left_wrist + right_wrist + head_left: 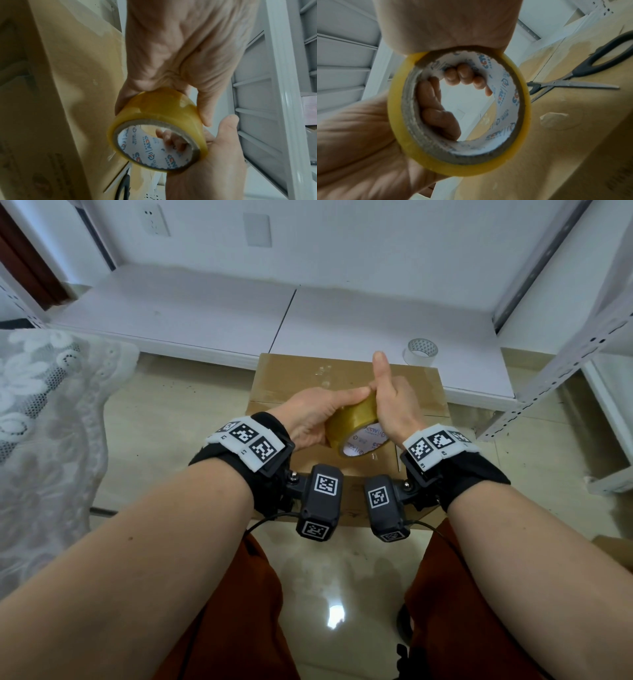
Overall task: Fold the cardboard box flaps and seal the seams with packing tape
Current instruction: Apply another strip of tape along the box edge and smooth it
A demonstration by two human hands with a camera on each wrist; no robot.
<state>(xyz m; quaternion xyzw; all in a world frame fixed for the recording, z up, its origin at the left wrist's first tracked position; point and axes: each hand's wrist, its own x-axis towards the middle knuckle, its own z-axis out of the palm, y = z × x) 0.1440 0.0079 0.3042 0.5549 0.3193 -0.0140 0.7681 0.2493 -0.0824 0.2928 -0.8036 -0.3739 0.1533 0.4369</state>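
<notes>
**Both hands on the tape roll, above the closed box**

The yellow packing tape roll [356,429] is held in the air just above the cardboard box [298,374], which sits on the floor between the person's knees with its top flaps already folded flat. The left hand [311,419] grasps the roll from the left, its thumb lying along the outer band while its fingers [436,108] curl into the core. The right hand [394,405] clasps the opposite side, fingers [462,75] hooked inside the core and thumb raised free. Holding the roll from both sides this way probably steadies it so the loose tape end can be found and peeled; no free end shows in any view.

Shiny strips on the box top suggest some tape is already laid. Scissors [573,81] lie on the box top beside the hands, likely kept within reach for cutting. A second, clear tape roll [420,350] stands on the white shelf board [171,309] just beyond the box, unused.
</notes>
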